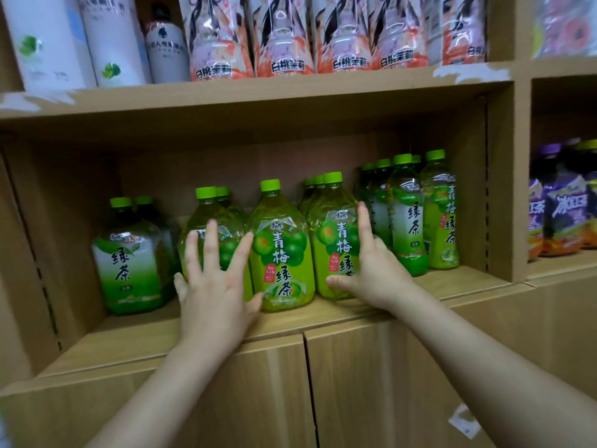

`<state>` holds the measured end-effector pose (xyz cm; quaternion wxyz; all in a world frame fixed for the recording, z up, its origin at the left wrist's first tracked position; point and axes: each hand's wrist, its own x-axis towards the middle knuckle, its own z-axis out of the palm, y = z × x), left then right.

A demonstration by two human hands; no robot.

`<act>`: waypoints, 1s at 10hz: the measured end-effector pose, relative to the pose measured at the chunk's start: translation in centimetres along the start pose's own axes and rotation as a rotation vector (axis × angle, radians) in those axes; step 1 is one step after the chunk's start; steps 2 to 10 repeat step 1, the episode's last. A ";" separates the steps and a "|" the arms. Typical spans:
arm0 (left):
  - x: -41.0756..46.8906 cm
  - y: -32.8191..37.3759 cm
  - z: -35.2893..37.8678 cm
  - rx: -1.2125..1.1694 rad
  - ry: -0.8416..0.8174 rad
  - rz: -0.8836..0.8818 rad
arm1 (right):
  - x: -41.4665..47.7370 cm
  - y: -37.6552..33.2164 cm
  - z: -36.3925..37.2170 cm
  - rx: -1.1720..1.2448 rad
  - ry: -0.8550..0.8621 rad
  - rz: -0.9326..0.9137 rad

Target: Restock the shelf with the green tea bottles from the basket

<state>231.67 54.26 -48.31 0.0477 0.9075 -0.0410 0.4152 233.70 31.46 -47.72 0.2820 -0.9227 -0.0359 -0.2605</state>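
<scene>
Shelf (452, 283) front strip open | left hand (213, 282), right hand (368, 270) flat-fingered on green tea bottles (282, 253)

tea bottles in rows on the middle shelf

the shelf (135, 337) carries tea bottles in rows running front to back. at the far left stands a large bottle (132, 263) with another behind it. to its right is a second large bottle (211, 218), with the left grip (213, 286) spread in front of it. the centre bottle (281, 250) comes next, a little further forward. right of it stands a fourth large bottle (336, 250), with the right grip (371, 270) at its right side. slim bottles (410, 218) fill the right end. an upper shelf (290, 88) lies above and cabinet doors (258, 383) below.
</scene>
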 end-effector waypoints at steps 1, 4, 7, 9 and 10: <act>-0.8 -0.4 -1.4 -0.033 -0.011 0.061 | -0.8 0.7 -2.1 -0.019 0.016 -0.024; -0.8 -0.4 -1.4 -0.033 -0.011 0.061 | -0.8 0.7 -2.1 -0.019 0.016 -0.024; -0.8 -0.4 -1.4 -0.033 -0.011 0.061 | -0.8 0.7 -2.1 -0.019 0.016 -0.024; -0.8 -0.4 -1.4 -0.033 -0.011 0.061 | -0.8 0.7 -2.1 -0.019 0.016 -0.024; -0.8 -0.4 -1.4 -0.033 -0.011 0.061 | -0.8 0.7 -2.1 -0.019 0.016 -0.024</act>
